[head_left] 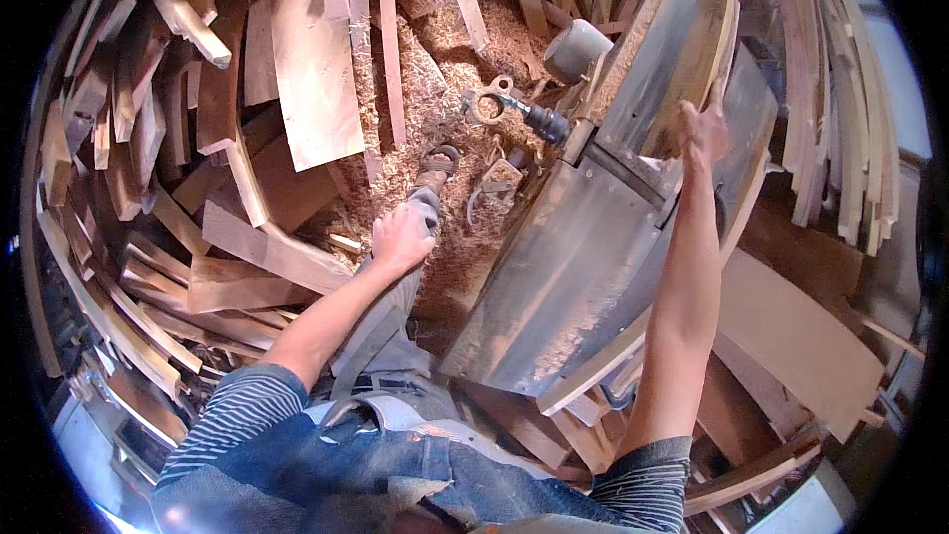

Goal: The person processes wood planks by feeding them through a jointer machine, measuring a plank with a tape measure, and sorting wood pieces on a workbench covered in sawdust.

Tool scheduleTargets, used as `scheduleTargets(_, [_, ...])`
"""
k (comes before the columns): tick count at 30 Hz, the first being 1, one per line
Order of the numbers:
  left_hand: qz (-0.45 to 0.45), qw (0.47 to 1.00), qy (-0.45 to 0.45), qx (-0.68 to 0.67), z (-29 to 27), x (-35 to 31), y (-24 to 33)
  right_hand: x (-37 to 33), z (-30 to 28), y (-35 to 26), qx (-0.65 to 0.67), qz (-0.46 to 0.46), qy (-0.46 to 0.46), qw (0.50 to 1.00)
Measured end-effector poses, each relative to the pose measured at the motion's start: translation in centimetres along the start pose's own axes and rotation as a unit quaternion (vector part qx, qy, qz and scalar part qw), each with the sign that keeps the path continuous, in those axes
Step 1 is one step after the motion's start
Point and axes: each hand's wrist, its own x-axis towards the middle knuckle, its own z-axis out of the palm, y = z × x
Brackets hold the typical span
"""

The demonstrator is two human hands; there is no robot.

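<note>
My right hand (704,131) grips the near end of a wooden board (704,44), one finger stretched along its edge. The board lies on the far metal table (647,44) of a jointer, against its upright fence. Nearer to me is the jointer's wide near table (554,267), dusted with shavings; a dark slot crosses between the two tables. Left of the machine, my left hand (403,237) is closed around a grey, dark-edged thing (425,206) that I cannot make out, over my trouser leg.
Wood shavings (420,79) cover the floor around my sandalled foot (437,166). A metal ring-ended shaft (514,104) juts from the machine's left side. Offcuts (138,109) heap up on the left, a wide board (311,89) among them. Long strips (830,89) and a broad panel (796,336) stand right.
</note>
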Motion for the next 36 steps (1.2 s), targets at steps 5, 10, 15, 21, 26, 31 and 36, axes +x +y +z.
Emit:
scheduleTargets(5, [0.046,0.997,-0.002,-0.058,0.0,-2.0,-0.5,-4.7,-1.3,6.1,0.489,0.064,-0.100,0.864])
scheduleTargets(10, [0.034,0.973,0.022,-0.229,0.4,-5.2,-2.4,-22.4,-10.5,6.1,0.806,0.226,-0.230,0.497])
scheduleTargets(15, [0.094,0.871,0.015,-0.482,-3.1,-12.5,5.7,-41.6,-11.7,9.3,0.883,0.256,-0.202,0.338])
scheduleTargets(21, [0.030,0.545,-0.303,-0.781,-1.0,-21.4,14.6,-58.7,-14.1,11.2,0.921,0.250,-0.204,0.219])
scheduleTargets(26, [0.053,0.419,-0.431,-0.797,0.0,-27.4,16.3,-66.9,-16.0,11.8,0.929,0.245,-0.199,0.192])
scheduleTargets(31, [0.040,0.460,-0.421,-0.781,1.3,-30.7,17.1,-70.8,-15.3,13.8,0.913,0.243,-0.165,0.284])
scheduleTargets(36, [0.050,0.483,-0.403,-0.776,1.4,-31.2,17.6,-71.0,-15.2,15.7,0.918,0.178,-0.209,0.287])
